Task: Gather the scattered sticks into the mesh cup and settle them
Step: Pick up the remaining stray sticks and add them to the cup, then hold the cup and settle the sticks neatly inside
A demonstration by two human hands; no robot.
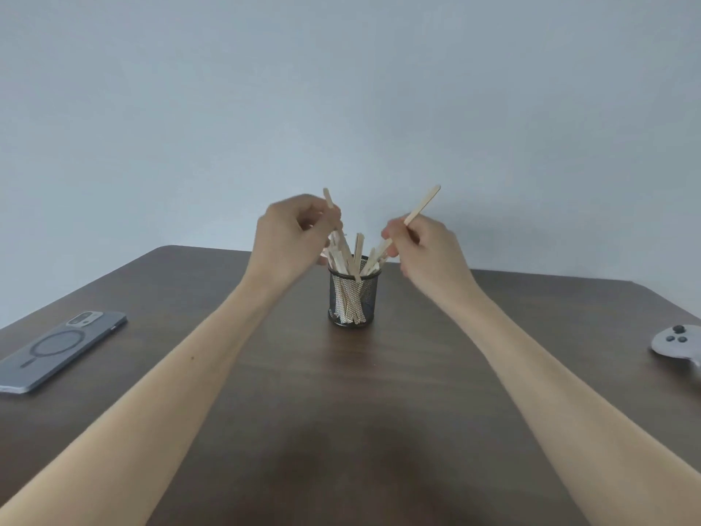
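Mesh cup (353, 294) stands upright mid-surface, w/ a bunch of wooden sticks (351, 252) already in it, tops fanned out above the rim at mixed angles. Left hand (290, 237) hovers just left of the rim, fingers (333, 218) pinched on one stick that slants down into the cup; right hand (425, 246) just right of it, fingers clamped on a longer stick (421, 205) tilted up-right, lower end at the rim. Looks like the settling stage, since no loose sticks show on the surface (341, 411). To do it well: feed each stick steep, tip inside the rim first, then let go low so it doesn't bounce out; cup's light, so one hand prob. should steady it. Room: plenty near & both sides of the cup. Phone (60, 351) far left, controller (679, 345) at right edge, both well apart.
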